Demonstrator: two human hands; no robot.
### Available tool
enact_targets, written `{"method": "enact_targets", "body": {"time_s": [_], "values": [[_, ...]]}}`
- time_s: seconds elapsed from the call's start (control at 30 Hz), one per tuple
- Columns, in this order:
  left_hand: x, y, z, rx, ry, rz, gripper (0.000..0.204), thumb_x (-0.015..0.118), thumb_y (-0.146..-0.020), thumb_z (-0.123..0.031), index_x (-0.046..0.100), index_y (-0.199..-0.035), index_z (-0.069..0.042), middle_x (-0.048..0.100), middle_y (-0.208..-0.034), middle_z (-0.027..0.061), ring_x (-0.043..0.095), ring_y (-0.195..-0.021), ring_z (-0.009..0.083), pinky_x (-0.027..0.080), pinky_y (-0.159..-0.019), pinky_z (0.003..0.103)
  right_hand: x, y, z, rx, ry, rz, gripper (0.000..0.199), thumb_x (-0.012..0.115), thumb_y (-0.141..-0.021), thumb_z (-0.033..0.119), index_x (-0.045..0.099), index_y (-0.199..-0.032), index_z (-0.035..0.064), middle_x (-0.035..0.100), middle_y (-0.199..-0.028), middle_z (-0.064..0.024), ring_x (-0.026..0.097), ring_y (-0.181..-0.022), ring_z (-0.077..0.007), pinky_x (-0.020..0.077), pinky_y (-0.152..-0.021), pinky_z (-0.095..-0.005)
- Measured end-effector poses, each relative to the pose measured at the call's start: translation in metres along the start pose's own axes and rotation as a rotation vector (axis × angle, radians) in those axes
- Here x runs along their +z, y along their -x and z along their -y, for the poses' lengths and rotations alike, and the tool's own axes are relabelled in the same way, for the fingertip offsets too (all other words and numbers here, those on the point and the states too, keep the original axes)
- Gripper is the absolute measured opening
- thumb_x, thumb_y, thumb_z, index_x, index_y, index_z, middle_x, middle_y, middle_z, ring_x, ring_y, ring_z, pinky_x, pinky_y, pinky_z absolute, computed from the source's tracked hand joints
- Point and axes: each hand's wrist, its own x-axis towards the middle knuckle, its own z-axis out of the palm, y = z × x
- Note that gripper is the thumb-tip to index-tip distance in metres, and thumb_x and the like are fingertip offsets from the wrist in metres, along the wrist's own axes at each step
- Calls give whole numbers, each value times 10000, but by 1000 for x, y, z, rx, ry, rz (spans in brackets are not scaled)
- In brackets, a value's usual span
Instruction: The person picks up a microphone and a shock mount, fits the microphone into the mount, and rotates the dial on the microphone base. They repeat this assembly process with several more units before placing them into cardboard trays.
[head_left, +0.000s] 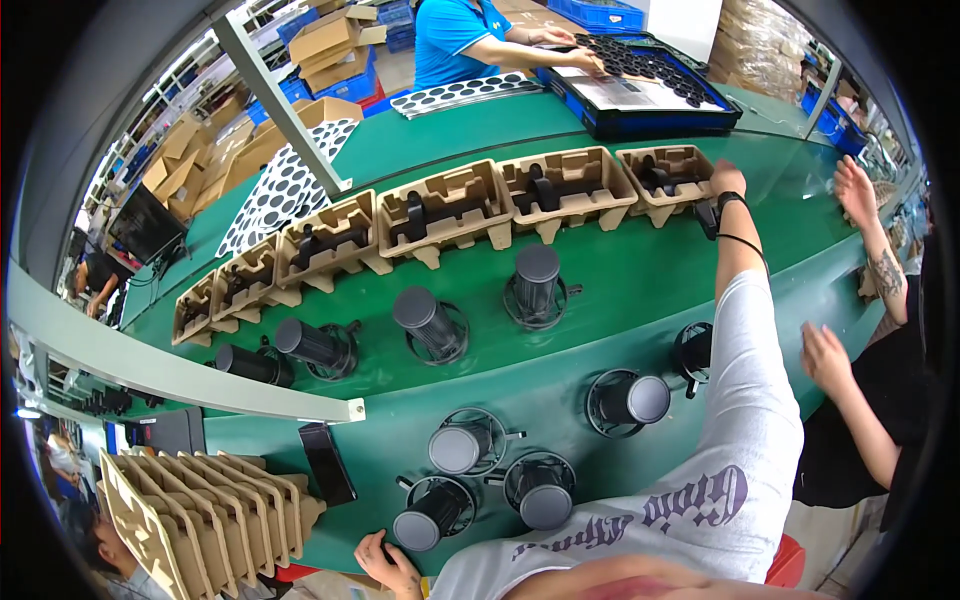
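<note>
My right hand (pixel 728 180) reaches far across the green bench to the right end of a brown moulded-pulp tray (pixel 665 208). Its fingers are curled at the tray's rim, and the fingertips are hidden. A dark block-like piece (pixel 708 219) shows beside the wrist. More pulp trays (pixel 445 240), holding black curved parts, line up leftward. My left hand (pixel 388 563) rests at the near bench edge, fingers loosely bent and apart, holding nothing. Closest to it is a dark grey cylinder (pixel 428 515) in a round frame with a side handle. Several similar cylinders (pixel 540 285) stand in two rows.
Nested pulp trays (pixel 200 520) stand at the lower left, beside a black phone-like slab (pixel 327 465). A grey metal bar (pixel 200 365) crosses the left side. A co-worker's hands (pixel 828 358) are at the right. Another person in blue (pixel 450 45) works over a black-and-blue crate (pixel 650 125).
</note>
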Motion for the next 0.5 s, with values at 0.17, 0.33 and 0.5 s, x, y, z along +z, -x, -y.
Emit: {"method": "enact_targets", "body": {"time_s": [0.17,0.33,0.5], "values": [[-6,4,14,59,-72,9,212,559,-856,-127,642,-1031,-42,591,-1054,202,537,-964,387,417,-882,480,2,2,27,-28,-8,37,219,528,-860,177,631,-996,39,658,-1035,-212,641,-952,-380,536,-811,-466],[0,-5,17,88,-67,5,207,558,-848,-120,639,-1015,-30,588,-1049,206,534,-960,392,417,-879,482,-8,1,8,-63,25,118,261,538,-864,151,632,-1086,50,636,-1111,-223,619,-1033,-371,526,-862,-447],[-5,-1,26,62,-68,-11,211,554,-844,-120,636,-1007,-15,585,-1040,218,529,-961,402,412,-885,486,-1,-4,19,-97,-66,92,228,535,-857,181,625,-990,19,634,-1074,-230,614,-963,-415,518,-840,-471]]}}
